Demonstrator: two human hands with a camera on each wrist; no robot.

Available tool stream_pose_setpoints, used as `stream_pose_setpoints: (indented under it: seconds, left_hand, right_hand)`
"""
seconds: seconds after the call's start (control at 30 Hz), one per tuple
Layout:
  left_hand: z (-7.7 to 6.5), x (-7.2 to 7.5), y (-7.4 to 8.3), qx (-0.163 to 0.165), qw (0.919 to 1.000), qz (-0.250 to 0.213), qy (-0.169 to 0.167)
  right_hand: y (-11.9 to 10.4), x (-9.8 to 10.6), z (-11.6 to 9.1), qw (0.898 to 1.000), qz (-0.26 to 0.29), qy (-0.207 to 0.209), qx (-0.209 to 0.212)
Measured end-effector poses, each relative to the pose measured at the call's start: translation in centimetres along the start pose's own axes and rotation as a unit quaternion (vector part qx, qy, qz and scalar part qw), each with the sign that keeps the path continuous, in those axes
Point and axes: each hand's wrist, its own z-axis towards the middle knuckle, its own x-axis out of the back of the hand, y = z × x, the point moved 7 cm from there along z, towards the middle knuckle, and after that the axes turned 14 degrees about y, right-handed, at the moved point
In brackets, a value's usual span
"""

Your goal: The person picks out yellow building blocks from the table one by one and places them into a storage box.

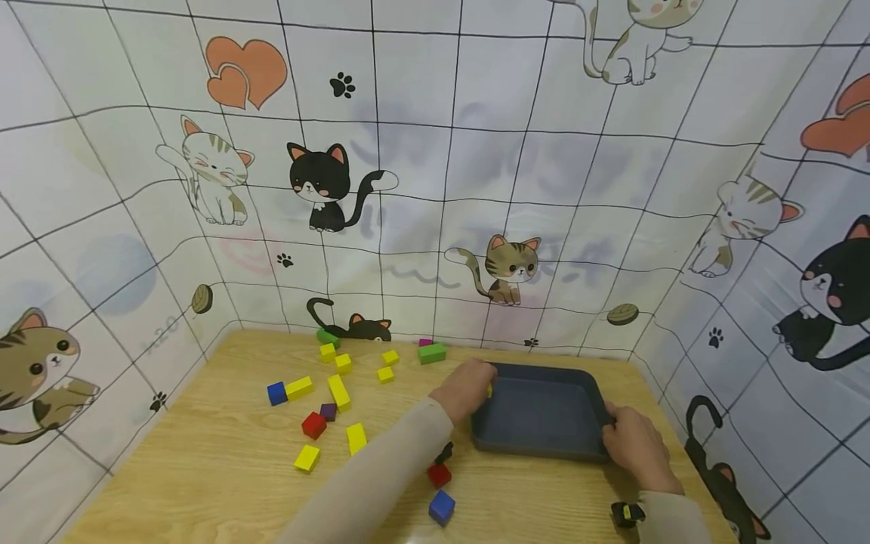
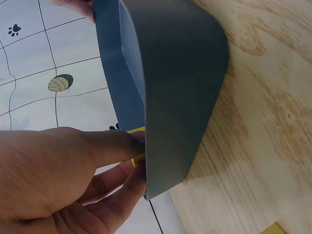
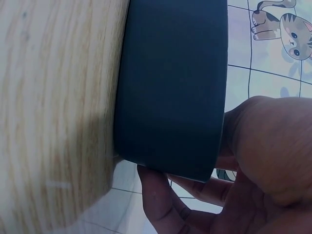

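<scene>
A dark grey rectangular tray (image 1: 537, 415) lies on the right part of the wooden table. At its left wall, my left hand (image 1: 465, 389) pinches a yellow block (image 2: 138, 159) between thumb and fingers, just over the rim; much of the block is hidden by the fingers and the tray wall. My right hand (image 1: 637, 447) grips the tray's right edge, the thumb over the rim and the fingers against the outer wall, as the right wrist view shows. Below the left forearm sit a red block (image 1: 439, 474) and a blue block (image 1: 442, 507).
Several yellow blocks (image 1: 338, 393) are scattered on the table's left half, with a red block (image 1: 314, 425), a purple block (image 1: 328, 412) and a blue block (image 1: 277, 393) among them. A green block (image 1: 431, 353) lies near the back wall. Cat-print cloth (image 1: 421, 174) encloses the table.
</scene>
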Motion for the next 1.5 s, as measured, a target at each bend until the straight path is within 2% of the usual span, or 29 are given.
stream_pose_setpoints:
  seconds: [0.23,0.43,0.57,0.77,0.93,1.1,1.23,1.5]
  left_hand:
    - [-0.1,-0.2,-0.5,0.013,0.9999,-0.005,-0.008]
    - [-0.2,-0.2,-0.5,-0.005,0.9999,-0.015,-0.002]
    - [-0.6,0.8,-0.5,-0.014,0.9993,-0.034,0.004]
    - [-1.8,2.5,-1.1,-0.024,0.9986,-0.044,0.017]
    - [-2.9,3.6,-2.3,-0.018,0.9984,-0.049,0.02]
    - [-4.3,4.4,-3.6,-0.014,0.9991,-0.032,0.023]
    - [-5.4,4.8,-4.7,-0.002,0.9996,-0.021,0.02]
    - [-7.3,4.9,-6.1,0.021,0.9994,-0.029,0.001]
  right_hand:
    - [-0.2,-0.1,0.0,1.0,-0.005,0.0,-0.001]
    - [0.0,0.0,-0.1,1.0,-0.008,0.005,-0.002]
    - [0.1,0.0,-0.1,1.0,-0.007,0.006,-0.001]
    - [0.2,0.1,-0.2,1.0,-0.013,0.003,-0.009]
    - [0.0,0.1,-0.1,1.0,-0.015,0.005,-0.003]
    - [-0.1,0.1,-0.1,1.0,-0.013,0.008,0.005]
    - [0.0,0.1,0.1,1.0,-0.014,0.007,0.002]
    - [0.1,0.2,0.4,1.0,-0.022,-0.001,-0.006]
